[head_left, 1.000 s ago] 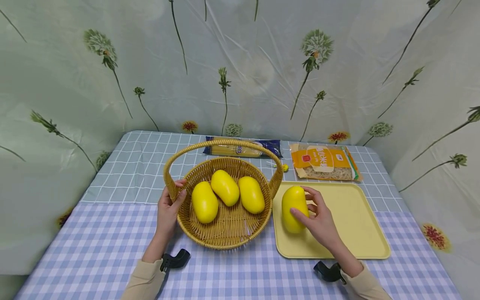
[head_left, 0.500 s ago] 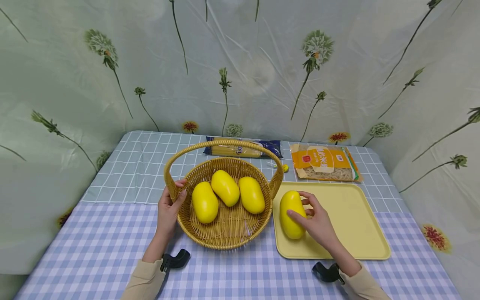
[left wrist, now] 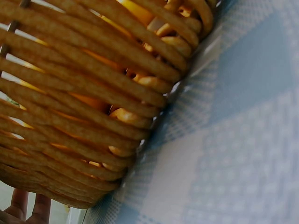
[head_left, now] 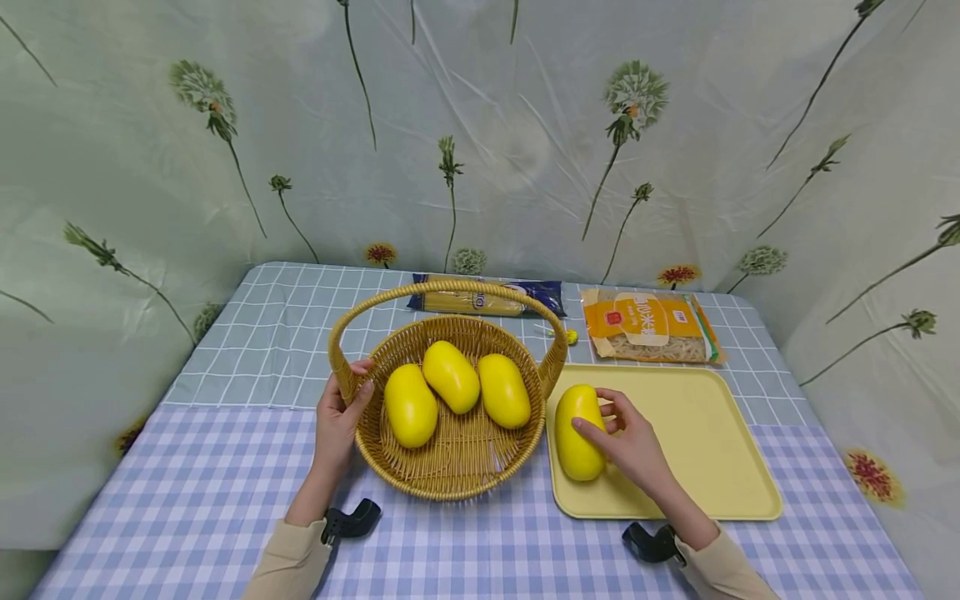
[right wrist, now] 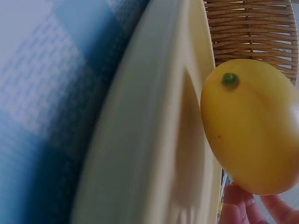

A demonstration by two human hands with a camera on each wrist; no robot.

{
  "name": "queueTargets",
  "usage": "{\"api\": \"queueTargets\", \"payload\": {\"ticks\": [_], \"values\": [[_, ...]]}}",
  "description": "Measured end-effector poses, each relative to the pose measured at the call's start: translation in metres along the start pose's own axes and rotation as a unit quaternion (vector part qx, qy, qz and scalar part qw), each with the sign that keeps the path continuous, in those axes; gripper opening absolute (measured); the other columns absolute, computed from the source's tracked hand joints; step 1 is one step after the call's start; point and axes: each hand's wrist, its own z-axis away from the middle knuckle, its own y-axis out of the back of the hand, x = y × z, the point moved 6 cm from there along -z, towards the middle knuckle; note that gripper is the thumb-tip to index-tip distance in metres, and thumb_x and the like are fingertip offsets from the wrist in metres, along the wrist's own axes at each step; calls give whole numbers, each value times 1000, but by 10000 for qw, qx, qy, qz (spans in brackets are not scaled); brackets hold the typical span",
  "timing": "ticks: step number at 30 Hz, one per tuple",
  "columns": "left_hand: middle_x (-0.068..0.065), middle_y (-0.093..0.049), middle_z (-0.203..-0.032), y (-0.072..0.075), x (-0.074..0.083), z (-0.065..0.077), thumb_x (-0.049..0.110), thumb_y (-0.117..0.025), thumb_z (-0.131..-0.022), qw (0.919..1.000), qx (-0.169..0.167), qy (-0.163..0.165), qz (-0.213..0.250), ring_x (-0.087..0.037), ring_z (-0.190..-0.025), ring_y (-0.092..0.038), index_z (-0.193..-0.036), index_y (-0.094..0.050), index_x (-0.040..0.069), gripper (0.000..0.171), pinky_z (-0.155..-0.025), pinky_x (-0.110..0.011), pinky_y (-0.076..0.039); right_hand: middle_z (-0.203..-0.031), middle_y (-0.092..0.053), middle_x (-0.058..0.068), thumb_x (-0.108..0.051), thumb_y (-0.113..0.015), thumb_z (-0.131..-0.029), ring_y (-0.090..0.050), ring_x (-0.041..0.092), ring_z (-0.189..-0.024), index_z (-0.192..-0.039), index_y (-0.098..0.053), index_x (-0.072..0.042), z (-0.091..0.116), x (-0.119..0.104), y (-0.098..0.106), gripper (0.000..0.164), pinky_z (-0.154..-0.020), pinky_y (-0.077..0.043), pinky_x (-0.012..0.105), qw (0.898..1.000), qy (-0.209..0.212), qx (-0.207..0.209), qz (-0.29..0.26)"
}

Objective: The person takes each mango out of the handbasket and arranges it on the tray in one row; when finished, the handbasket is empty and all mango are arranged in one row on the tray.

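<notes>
A round wicker basket [head_left: 450, 487] with a tall arched handle [head_left: 447, 287] holds three yellow mangoes, a left one [head_left: 410, 407], a middle one [head_left: 452, 377] and a right one [head_left: 504, 392]. My left hand [head_left: 337, 421] grips the basket's left side at the foot of the handle, thumb over the rim. My right hand [head_left: 633, 437] holds another mango [head_left: 577, 433] between thumb and fingers, at the left part of the yellow tray [head_left: 697, 442]. In the right wrist view this mango [right wrist: 252, 126] shows a green stem spot, with fingertips [right wrist: 233, 203] against its lower side.
Behind the basket lies a blue pack of spaghetti [head_left: 480, 297]. An orange food bag [head_left: 648, 325] lies behind the tray. A small yellow object [head_left: 572, 337] sits between them. A checked cloth [head_left: 480, 558] covers the table, and a floral curtain [head_left: 510, 167] hangs behind it.
The held mango has moved down and slightly left over the tray, toward the basket's side, with my right hand following. My left hand and the basket have stayed put.
</notes>
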Motion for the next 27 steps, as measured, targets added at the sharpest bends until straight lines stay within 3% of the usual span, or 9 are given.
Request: {"api": "queueTargets", "payload": {"ticks": [19,27], "values": [[-18,-55,-123,0,0,0,-4,-54,-93,10000,34,48,7,-22,-121,-47,-110,-48,-10,19,-101,-26,-37,-110,-53,15,-41,-70,-85,-49,21,-76,-135,-43,-7,-5,8,-1,66,-53,-47,26,9992,-244,-312,-32],[-16,-56,-122,0,0,0,-3,-55,-93,10000,17,27,36,-22,-121,-47,-110,-47,-10,20,-101,-26,-37,-115,-48,16,-47,-65,-87,-46,22,-80,-137,-41,-5,-5,10,-2,69,-52,-48,28,9978,-412,-506,-68]]}}
